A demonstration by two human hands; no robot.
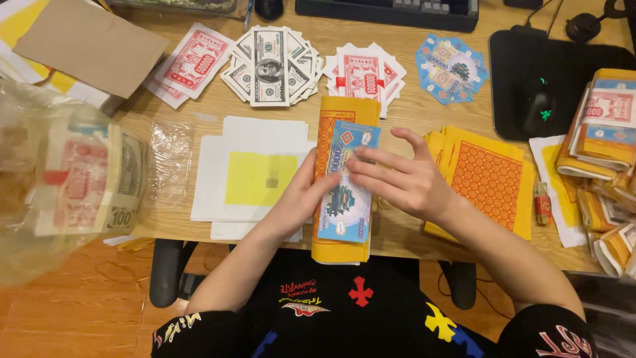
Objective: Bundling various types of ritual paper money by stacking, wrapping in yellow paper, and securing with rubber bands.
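A folded bundle of yellow-orange paper [344,113] lies lengthwise on the wooden desk in front of me, its near end hanging over the desk edge. On top of it rests a blue printed note [344,212]. My left hand [306,192] presses against the bundle's left side, thumb on the blue note. My right hand [397,178] lies flat over the note from the right, fingers spread and pointing left.
Fanned stacks of red notes [192,63], grey-green notes [271,66], red-white notes [363,74] and blue notes [450,69] line the back. White sheets with a yellow square [255,176] sit left, orange patterned sheets [487,176] right, finished bundles [606,126] far right, a mouse [538,109] on its pad.
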